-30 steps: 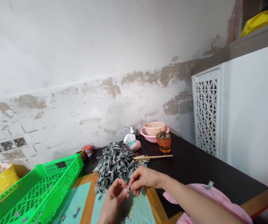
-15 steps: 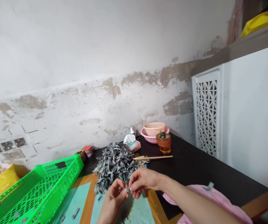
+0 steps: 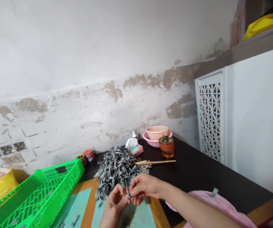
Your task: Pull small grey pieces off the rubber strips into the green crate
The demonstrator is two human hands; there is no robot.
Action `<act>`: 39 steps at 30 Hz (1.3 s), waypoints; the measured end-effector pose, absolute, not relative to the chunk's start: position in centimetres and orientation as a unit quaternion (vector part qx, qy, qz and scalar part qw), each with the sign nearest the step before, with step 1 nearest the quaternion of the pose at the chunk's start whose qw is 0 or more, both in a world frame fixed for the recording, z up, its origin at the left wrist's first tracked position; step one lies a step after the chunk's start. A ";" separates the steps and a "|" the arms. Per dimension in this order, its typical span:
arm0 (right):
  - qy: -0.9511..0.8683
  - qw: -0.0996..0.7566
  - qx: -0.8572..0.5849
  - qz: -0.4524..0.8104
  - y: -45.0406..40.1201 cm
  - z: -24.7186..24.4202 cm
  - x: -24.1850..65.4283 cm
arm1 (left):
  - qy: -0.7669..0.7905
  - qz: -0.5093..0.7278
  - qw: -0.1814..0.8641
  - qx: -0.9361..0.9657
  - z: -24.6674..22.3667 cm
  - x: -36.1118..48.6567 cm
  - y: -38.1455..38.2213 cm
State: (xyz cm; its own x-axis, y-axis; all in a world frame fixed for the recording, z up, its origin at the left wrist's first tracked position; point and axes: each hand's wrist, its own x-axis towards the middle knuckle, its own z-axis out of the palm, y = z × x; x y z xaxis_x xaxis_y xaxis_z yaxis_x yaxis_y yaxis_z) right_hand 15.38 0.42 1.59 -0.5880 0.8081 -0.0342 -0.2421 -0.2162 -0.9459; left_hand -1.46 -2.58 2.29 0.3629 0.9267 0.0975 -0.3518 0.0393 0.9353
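My left hand [image 3: 117,201] and my right hand [image 3: 144,189] meet just in front of a heap of grey strips [image 3: 117,169]. Between the fingertips of both is a small folded piece of grey strip [image 3: 128,195], pinched by the left thumb and forefinger, with the right fingers closed on its other side. Part of the piece is hidden by the fingers. Below the hands lies a light green mat [image 3: 141,215] edged with brown tape. Another small folded grey piece [image 3: 75,220] rests on the mat to the left.
A green plastic basket [image 3: 73,177] stands at the left with a few grey bits in it. Behind the heap are a tissue pack [image 3: 136,150], pink bowls [image 3: 157,132] and a lidded amber cup [image 3: 166,147]. A thin wooden stick [image 3: 162,162] lies beside the heap; pink cloth [image 3: 219,209] is at right.
Both hands stay nearly in place. The right fingers have shifted slightly left, closer against the left fingertips and the small grey piece. The view has moved a little.
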 end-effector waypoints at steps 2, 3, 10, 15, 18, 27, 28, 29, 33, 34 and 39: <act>-0.515 0.362 -0.284 0.723 0.5 1.4 15.3 | 0.300 0.487 0.647 0.505 2.4 -1.4 -2.6; -0.519 0.365 -0.291 0.716 0.6 1.3 15.3 | 0.307 0.488 0.637 0.512 2.4 -1.5 -2.6; -0.537 0.400 -0.329 0.665 1.0 0.7 15.0 | 0.329 0.488 0.614 0.526 1.8 -1.8 -1.9; -0.528 0.413 -0.333 0.663 0.6 1.2 14.6 | 0.305 0.495 0.641 0.501 1.6 -1.6 -1.8; -0.525 0.421 -0.334 0.660 0.5 1.3 14.5 | 0.309 0.500 0.641 0.494 1.6 -1.6 -1.8; -0.544 0.401 -0.334 0.657 0.7 0.8 14.9 | 0.302 0.491 0.632 0.518 -0.1 -2.4 -0.8; -0.545 0.400 -0.335 0.656 0.8 0.7 14.8 | 0.300 0.489 0.635 0.518 -0.2 -2.4 -0.7; -0.545 0.401 -0.336 0.655 0.8 0.6 14.7 | 0.298 0.488 0.638 0.516 -0.3 -2.4 -0.7; -0.551 0.412 -0.333 0.645 1.0 0.5 14.5 | 0.291 0.479 0.655 0.508 0.1 -2.2 -0.9; -0.555 0.417 -0.328 0.641 1.0 0.5 14.4 | 0.290 0.476 0.658 0.506 0.2 -2.1 -1.0; -0.632 0.441 -0.276 0.575 0.7 0.8 14.4 | 0.304 0.484 0.668 0.477 0.3 -2.0 -1.1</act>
State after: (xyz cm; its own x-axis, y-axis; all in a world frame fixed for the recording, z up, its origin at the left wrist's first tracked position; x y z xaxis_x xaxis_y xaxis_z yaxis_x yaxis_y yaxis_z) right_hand 14.45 0.65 0.82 -0.4589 0.8554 0.2402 -0.1590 0.1870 -0.9694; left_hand -2.03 -1.11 0.35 0.3467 0.9363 0.0561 -0.3564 0.0761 0.9312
